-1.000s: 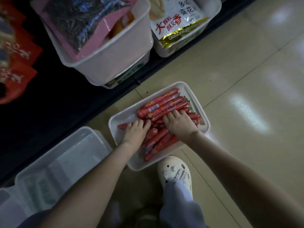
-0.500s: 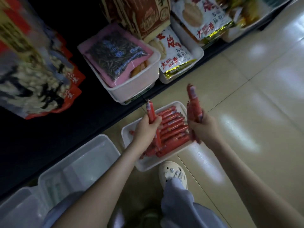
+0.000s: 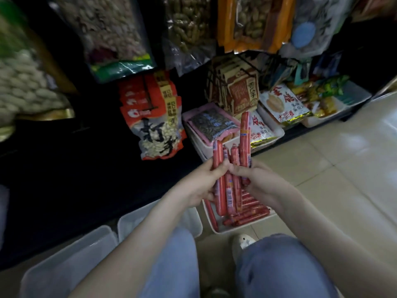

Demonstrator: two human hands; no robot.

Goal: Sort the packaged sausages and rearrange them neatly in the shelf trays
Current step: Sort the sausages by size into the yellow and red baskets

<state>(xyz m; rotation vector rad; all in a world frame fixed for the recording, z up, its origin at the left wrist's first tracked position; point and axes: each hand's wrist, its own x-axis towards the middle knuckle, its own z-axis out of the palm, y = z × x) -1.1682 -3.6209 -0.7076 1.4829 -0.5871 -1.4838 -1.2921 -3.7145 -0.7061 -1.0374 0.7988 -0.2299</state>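
**Sausages bunched upright over the white tray**

Directly above the white tray [image 3: 227, 230] and lifted clear of it: a bundle of sausages [image 3: 222, 196] in red wrappers, upright and packed side by side; clamped on the tray's left side by the left hand [image 3: 198, 183], with fingers curled round the wrappers and thumb across the front; met on the tray's right side by the right hand [image 3: 261, 181], fingers likewise curled tight, thumb close beside the left thumb.

Also in the right hand's grip: a tall sausage [image 3: 245, 136], upright, reaching well higher than the rest of the bunch.

Down inside the white tray, on the tiled floor [image 3: 343, 168]: loose sausages [image 3: 251, 214], lying flat and mostly parallel; one more apart from them, along the tray's left wall.

Just left of the white tray: two clear bins [image 3: 71, 254], side by side on the floor, partly hidden by the left forearm.

Just nearer than the tray: a pale shoe [image 3: 242, 244], toe almost at the rim, between two knees in blue jeans.

Beyond the tray, on the lowest shelf: a shelf tray [image 3: 199, 145] holding a pink packet [image 3: 212, 123] of dark seeds; farther left of that, a red bag [image 3: 156, 117] of pale seeds, hanging; other snack bags above, too blurred to read.
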